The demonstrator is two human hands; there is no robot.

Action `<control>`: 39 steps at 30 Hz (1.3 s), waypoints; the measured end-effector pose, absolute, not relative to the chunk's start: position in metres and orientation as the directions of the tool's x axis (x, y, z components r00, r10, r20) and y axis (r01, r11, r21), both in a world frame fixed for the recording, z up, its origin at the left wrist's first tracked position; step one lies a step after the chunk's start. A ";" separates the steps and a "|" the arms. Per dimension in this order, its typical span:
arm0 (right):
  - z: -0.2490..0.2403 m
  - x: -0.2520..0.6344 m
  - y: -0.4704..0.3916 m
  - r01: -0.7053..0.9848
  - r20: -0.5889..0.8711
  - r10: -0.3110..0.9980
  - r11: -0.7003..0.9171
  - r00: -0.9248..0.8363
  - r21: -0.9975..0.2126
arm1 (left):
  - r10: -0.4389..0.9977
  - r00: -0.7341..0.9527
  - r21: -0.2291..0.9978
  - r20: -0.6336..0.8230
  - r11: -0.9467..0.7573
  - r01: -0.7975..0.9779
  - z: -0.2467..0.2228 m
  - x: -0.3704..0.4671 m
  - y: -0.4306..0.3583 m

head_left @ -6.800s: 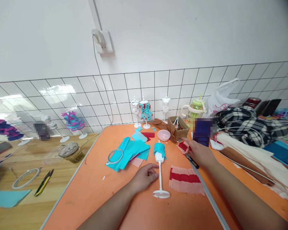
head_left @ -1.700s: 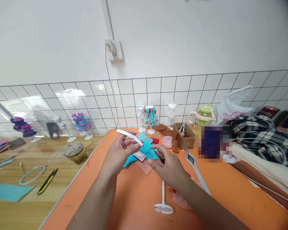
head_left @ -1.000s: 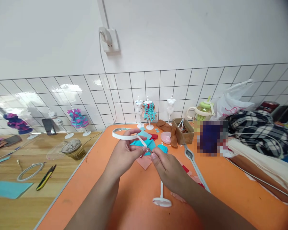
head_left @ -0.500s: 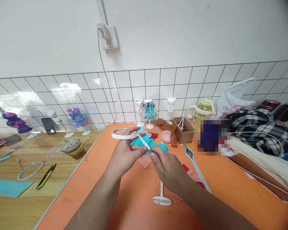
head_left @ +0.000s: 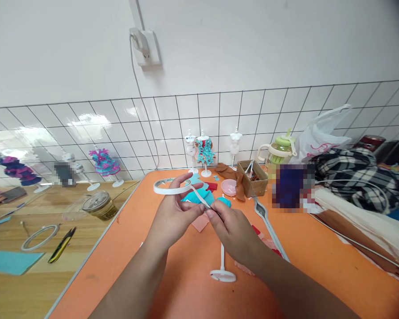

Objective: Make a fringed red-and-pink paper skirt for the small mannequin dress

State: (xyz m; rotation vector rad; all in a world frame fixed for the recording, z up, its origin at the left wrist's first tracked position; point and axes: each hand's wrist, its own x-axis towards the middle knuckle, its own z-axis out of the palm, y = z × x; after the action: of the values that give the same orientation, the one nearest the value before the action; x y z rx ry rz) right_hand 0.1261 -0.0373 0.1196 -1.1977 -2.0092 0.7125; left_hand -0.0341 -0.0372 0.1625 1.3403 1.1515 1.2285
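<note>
My left hand [head_left: 173, 215] holds a roll of white tape [head_left: 172, 190], with fingers through the ring. A strip of tape [head_left: 200, 195] runs from the roll down to the fingertips of both hands. My right hand [head_left: 231, 226] is pinched at the strip's lower end, against the left thumb and finger; whatever else it grips there is too small to make out. Beneath the right hand stands a white doll stand with a round base [head_left: 223, 276], its upper part hidden. Turquoise fabric [head_left: 197, 196] lies behind the hands on the orange table [head_left: 119, 261].
Small mannequins [head_left: 205, 153] stand along the tiled wall. A pink dish [head_left: 229, 187], a cardboard box [head_left: 254, 179] and a grey strap-like tool [head_left: 269, 226] lie beyond my right hand. Yellow cutters [head_left: 62, 244] and a lidded cup [head_left: 101, 205] are on the wooden table at left.
The view has shifted slightly. The two hands stay together at the tape strip, which now looks narrower and turned more edge-on.
</note>
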 end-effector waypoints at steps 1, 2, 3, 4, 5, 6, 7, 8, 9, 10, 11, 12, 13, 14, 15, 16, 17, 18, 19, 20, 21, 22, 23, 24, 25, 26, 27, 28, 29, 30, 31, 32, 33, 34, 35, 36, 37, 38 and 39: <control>0.120 0.127 -0.037 0.523 0.273 0.898 0.426 -0.346 -0.738 | 0.993 0.061 0.994 0.106 -0.108 0.026 0.163 -0.034 -0.037; 0.119 0.127 -0.037 0.523 0.271 0.898 0.425 -0.347 -0.739 | 0.992 0.069 0.994 0.108 -0.109 0.015 0.162 -0.034 -0.037; 0.119 0.127 -0.037 0.526 0.270 0.898 0.424 -0.347 -0.737 | 0.991 0.074 0.994 0.109 -0.110 0.008 0.162 -0.034 -0.037; 0.119 0.127 -0.037 0.531 0.269 0.899 0.423 -0.345 -0.734 | 0.991 0.077 0.994 0.110 -0.111 0.007 0.162 -0.034 -0.036; 0.119 0.128 -0.036 0.538 0.268 0.900 0.422 -0.342 -0.730 | 0.991 0.076 0.994 0.110 -0.111 0.012 0.161 -0.034 -0.036; 0.118 0.128 -0.036 0.546 0.268 0.901 0.421 -0.340 -0.724 | 0.991 0.075 0.994 0.109 -0.111 0.022 0.161 -0.034 -0.036; 0.118 0.128 -0.035 0.553 0.266 0.902 0.421 -0.340 -0.719 | 0.991 0.076 0.993 0.110 -0.112 0.032 0.161 -0.035 -0.035; 0.118 0.128 -0.035 0.560 0.263 0.902 0.420 -0.342 -0.714 | 0.991 0.078 0.993 0.111 -0.114 0.039 0.160 -0.035 -0.035; 0.118 0.128 -0.034 0.564 0.259 0.903 0.419 -0.344 -0.712 | 0.990 0.084 0.992 0.112 -0.116 0.043 0.160 -0.035 -0.035; 0.119 0.129 -0.033 0.566 0.255 0.903 0.417 -0.345 -0.711 | 0.989 0.093 0.992 0.112 -0.116 0.043 0.160 -0.035 -0.035; 0.119 0.129 -0.033 0.567 0.253 0.903 0.416 -0.347 -0.711 | 0.989 0.104 0.993 0.109 -0.114 0.042 0.161 -0.035 -0.035; 0.119 0.129 -0.032 0.566 0.252 0.903 0.417 -0.349 -0.712 | 0.988 0.112 0.993 0.106 -0.112 0.045 0.161 -0.035 -0.035; 0.119 0.130 -0.032 0.563 0.251 0.901 0.419 -0.353 -0.712 | 0.988 0.112 0.992 0.104 -0.111 0.054 0.161 -0.036 -0.035; 0.119 0.130 -0.032 0.561 0.251 0.899 0.422 -0.358 -0.712 | 0.989 0.102 0.992 0.105 -0.112 0.067 0.161 -0.036 -0.034; 0.118 0.130 -0.032 0.558 0.251 0.897 0.425 -0.363 -0.713 | 0.990 0.085 0.990 0.108 -0.115 0.079 0.162 -0.037 -0.033; 0.118 0.130 -0.032 0.554 0.251 0.896 0.427 -0.366 -0.715 | 0.991 0.068 0.989 0.115 -0.120 0.087 0.162 -0.039 -0.032; 0.118 0.130 -0.032 0.550 0.251 0.896 0.427 -0.367 -0.718 | 0.991 0.053 0.988 0.122 -0.126 0.087 0.162 -0.040 -0.031; 0.118 0.130 -0.032 0.546 0.249 0.897 0.424 -0.366 -0.722 | 0.991 0.045 0.988 0.129 -0.132 0.076 0.162 -0.041 -0.030; 0.118 0.130 -0.033 0.542 0.246 0.897 0.421 -0.367 -0.727 | 0.990 0.045 0.989 0.131 -0.134 0.062 0.162 -0.043 -0.029; 0.118 0.129 -0.033 0.538 0.242 0.897 0.419 -0.369 -0.732 | 0.990 0.050 0.990 0.129 -0.131 0.049 0.162 -0.043 -0.029; 0.117 0.129 -0.034 0.534 0.239 0.897 0.418 -0.373 -0.735 | 0.991 0.056 0.991 0.125 -0.127 0.039 0.162 -0.044 -0.028; 0.117 0.128 -0.034 0.532 0.238 0.896 0.419 -0.376 -0.736 | 0.991 0.061 0.992 0.123 -0.125 0.032 0.162 -0.044 -0.028; 0.117 0.127 -0.034 0.530 0.237 0.895 0.419 -0.378 -0.737 | 0.990 0.063 0.992 0.123 -0.125 0.028 0.161 -0.043 -0.027; 0.116 0.127 -0.034 0.528 0.238 0.894 0.421 -0.380 -0.737 | 0.990 0.066 0.991 0.125 -0.127 0.028 0.161 -0.042 -0.027; 0.116 0.126 -0.034 0.528 0.237 0.894 0.421 -0.381 -0.738 | 0.989 0.066 0.991 0.130 -0.132 0.027 0.160 -0.042 -0.027; 0.116 0.126 -0.034 0.530 0.233 0.894 0.419 -0.382 -0.738 | 0.989 0.062 0.990 0.137 -0.139 0.025 0.160 -0.041 -0.026; 0.116 0.127 -0.034 0.535 0.226 0.895 0.416 -0.385 -0.735 | 0.988 0.051 0.989 0.143 -0.144 0.025 0.160 -0.041 -0.026; 0.117 0.128 -0.034 0.545 0.215 0.895 0.413 -0.390 -0.729 | 0.988 0.025 0.988 0.151 -0.151 0.026 0.160 -0.042 -0.025; 0.118 0.130 -0.033 0.558 0.198 0.895 0.409 -0.400 -0.722 | 0.987 -0.016 0.987 0.162 -0.161 0.026 0.160 -0.043 -0.024; 0.119 0.132 -0.032 0.570 0.177 0.895 0.402 -0.409 -0.716 | 0.982 -0.065 0.984 0.176 -0.175 0.025 0.161 -0.044 -0.023; 0.120 0.134 -0.031 0.579 0.157 0.896 0.393 -0.414 -0.715 | 0.976 -0.111 0.982 0.189 -0.188 0.023 0.162 -0.047 -0.023; 0.121 0.135 -0.030 0.579 0.145 0.900 0.381 -0.412 -0.721 | 0.970 -0.142 0.980 0.197 -0.197 0.017 0.163 -0.049 -0.022; 0.121 0.136 -0.029 0.570 0.146 0.905 0.370 -0.400 -0.734 | 0.969 -0.147 0.980 0.197 -0.198 0.009 0.164 -0.051 -0.022; 0.122 0.137 -0.028 0.551 0.159 0.912 0.360 -0.378 -0.753 | 0.975 -0.125 0.983 0.184 -0.185 0.000 0.165 -0.053 -0.022; 0.122 0.137 -0.027 0.523 0.180 0.919 0.351 -0.350 -0.776 | 0.983 -0.085 0.987 0.162 -0.163 -0.007 0.166 -0.054 -0.022; 0.121 0.136 -0.026 0.488 0.201 0.925 0.345 -0.323 -0.802 | 0.990 -0.042 0.990 0.137 -0.137 -0.011 0.167 -0.054 -0.023; 0.120 0.134 -0.026 0.446 0.217 0.929 0.338 -0.301 -0.829 | 0.994 -0.003 0.994 0.109 -0.109 -0.008 0.166 -0.053 -0.024; 0.120 0.133 -0.026 0.399 0.225 0.931 0.329 -0.287 -0.856 | 0.996 0.033 0.996 0.084 -0.084 -0.002 0.166 -0.051 -0.025; 0.119 0.131 -0.026 0.355 0.227 0.934 0.318 -0.275 -0.879 | 0.996 0.065 0.998 0.066 -0.066 0.004 0.165 -0.049 -0.026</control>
State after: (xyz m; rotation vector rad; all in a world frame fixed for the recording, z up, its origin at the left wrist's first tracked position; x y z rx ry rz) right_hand 0.1314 -0.0260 0.1191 -1.1526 -1.7984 0.9302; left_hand -0.0487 -0.0261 0.1650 1.2916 1.1338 1.2063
